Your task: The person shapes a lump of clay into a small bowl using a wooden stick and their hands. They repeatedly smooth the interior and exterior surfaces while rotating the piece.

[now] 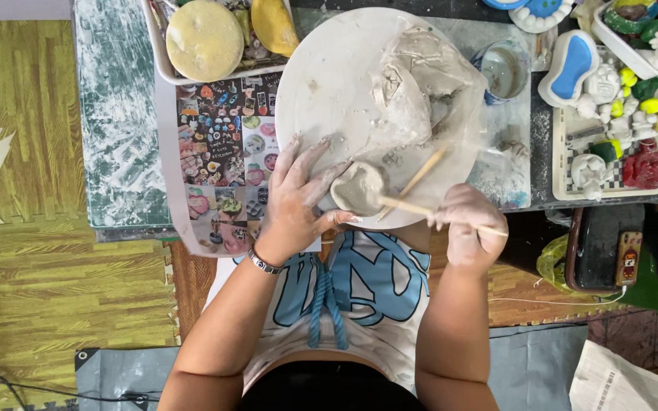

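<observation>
A small grey clay dish (pixel 357 188) sits at the near edge of a round white board (pixel 321 91). My left hand (pixel 298 199), smeared with clay, cups the dish from the left, thumb below it and fingers spread on the board. My right hand (pixel 467 228) grips a thin wooden stick (pixel 407 206) whose tip touches the dish's right rim. A second wooden stick (pixel 416 180) lies loose on the board beside it. A lump of wet clay in clear plastic wrap (pixel 413 87) rests at the board's far right.
A cup of water (pixel 502 70) stands right of the board. A checkered tray (pixel 565 152) of painted clay figures is at the far right. A white tray (pixel 163 65) holds yellow sponges at top left. A picture sheet (pixel 226 144) lies left of the board.
</observation>
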